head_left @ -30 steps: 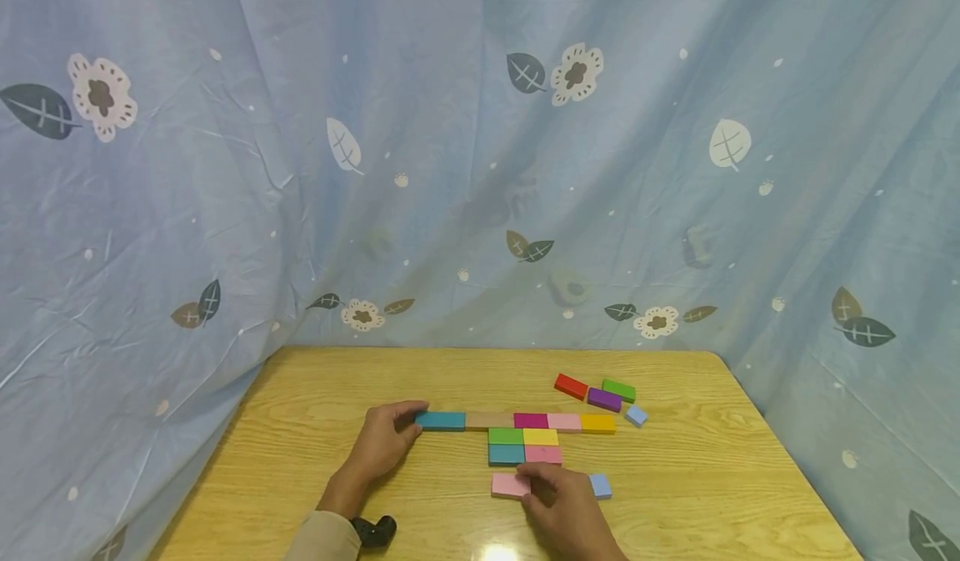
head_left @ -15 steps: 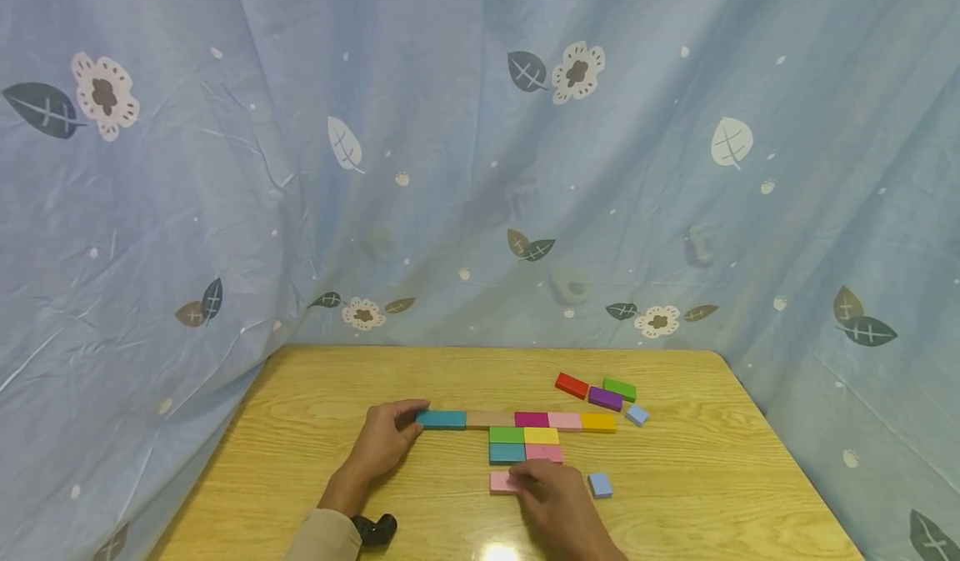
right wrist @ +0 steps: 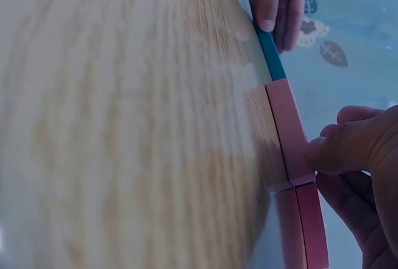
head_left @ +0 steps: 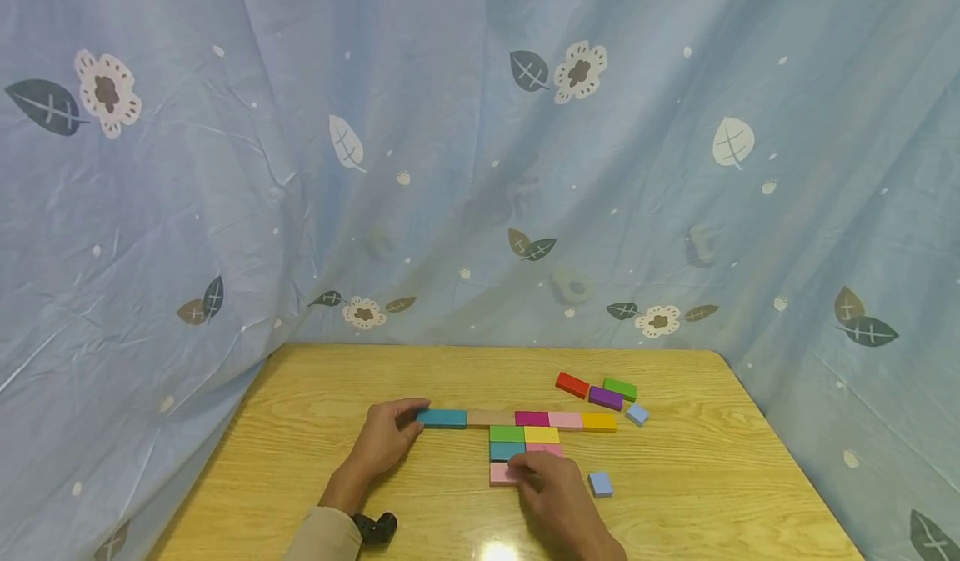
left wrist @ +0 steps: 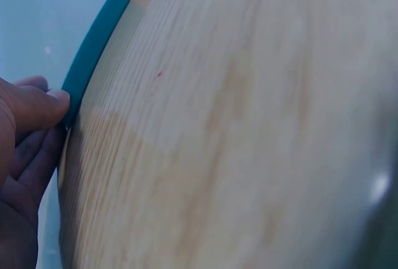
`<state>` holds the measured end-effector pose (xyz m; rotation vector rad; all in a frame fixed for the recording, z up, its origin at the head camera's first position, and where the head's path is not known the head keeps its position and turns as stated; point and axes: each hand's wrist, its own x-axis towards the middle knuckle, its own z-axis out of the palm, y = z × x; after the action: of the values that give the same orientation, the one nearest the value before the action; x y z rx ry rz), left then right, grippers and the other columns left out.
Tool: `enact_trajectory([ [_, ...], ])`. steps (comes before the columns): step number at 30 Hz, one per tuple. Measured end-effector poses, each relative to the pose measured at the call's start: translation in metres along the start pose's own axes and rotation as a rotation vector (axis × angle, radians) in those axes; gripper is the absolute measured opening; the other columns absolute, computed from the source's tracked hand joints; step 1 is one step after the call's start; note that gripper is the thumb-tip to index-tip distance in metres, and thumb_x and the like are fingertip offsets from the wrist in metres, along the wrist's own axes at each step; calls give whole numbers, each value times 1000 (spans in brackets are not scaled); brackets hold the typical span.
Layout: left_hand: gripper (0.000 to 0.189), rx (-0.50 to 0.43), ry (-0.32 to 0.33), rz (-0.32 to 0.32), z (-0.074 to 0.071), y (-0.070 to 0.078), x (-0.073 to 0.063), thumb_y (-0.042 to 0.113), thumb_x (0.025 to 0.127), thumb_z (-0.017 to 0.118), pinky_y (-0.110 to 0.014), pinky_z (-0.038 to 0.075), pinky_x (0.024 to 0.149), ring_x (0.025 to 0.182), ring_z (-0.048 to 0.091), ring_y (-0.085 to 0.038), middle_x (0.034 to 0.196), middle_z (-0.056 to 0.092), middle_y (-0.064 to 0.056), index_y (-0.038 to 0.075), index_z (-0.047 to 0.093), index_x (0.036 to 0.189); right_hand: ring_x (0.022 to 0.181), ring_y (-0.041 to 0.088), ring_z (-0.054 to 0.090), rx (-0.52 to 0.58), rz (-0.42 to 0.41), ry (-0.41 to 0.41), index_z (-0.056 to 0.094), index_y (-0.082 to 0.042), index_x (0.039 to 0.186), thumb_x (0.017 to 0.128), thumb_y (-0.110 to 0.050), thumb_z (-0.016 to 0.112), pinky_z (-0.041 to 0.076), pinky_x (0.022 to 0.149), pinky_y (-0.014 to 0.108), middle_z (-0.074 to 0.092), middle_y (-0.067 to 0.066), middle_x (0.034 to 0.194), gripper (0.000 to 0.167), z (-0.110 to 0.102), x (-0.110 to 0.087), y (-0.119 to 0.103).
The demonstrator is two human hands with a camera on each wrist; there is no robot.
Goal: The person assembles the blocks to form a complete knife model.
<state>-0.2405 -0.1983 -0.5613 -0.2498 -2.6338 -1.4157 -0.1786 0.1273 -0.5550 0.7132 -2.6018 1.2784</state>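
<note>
In the head view my left hand [head_left: 384,440] pinches the left end of a teal block [head_left: 442,418], the leftmost of a long row. The left wrist view shows the thumb on the teal block's [left wrist: 93,48] near side. My right hand [head_left: 561,494] pinches the right end of a light pink block [head_left: 502,474], which lies right at the front of a smaller teal block [head_left: 507,451]. Its thumb touches the end of the light pink block [right wrist: 289,132] in the right wrist view. A darker pink block [head_left: 546,448] is partly hidden behind the right fingers.
The row continues through a wood-coloured block [head_left: 490,418], a magenta block [head_left: 532,418], a pink block and an orange block [head_left: 599,422]. Green and yellow blocks [head_left: 542,434] adjoin its front. Loose red [head_left: 572,384], purple, green and light blue blocks lie right; a light blue square [head_left: 600,484] sits nearer.
The right hand has pushed the light pink block away from the body, closing the gap to the smaller teal block. The left hand has stayed put.
</note>
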Motion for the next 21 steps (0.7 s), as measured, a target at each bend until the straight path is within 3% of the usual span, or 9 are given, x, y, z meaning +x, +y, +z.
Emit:
enact_trajectory([
  [21,41,33,19,9,1,-2,0,-5,96,79,-50,60,111,133,71,-34,136,78,-9,9,78,135,100,4,75,-52,-3,16,84,-16,112,97,-1,79,68,90,31,84,-8,108,21,0,4,0],
])
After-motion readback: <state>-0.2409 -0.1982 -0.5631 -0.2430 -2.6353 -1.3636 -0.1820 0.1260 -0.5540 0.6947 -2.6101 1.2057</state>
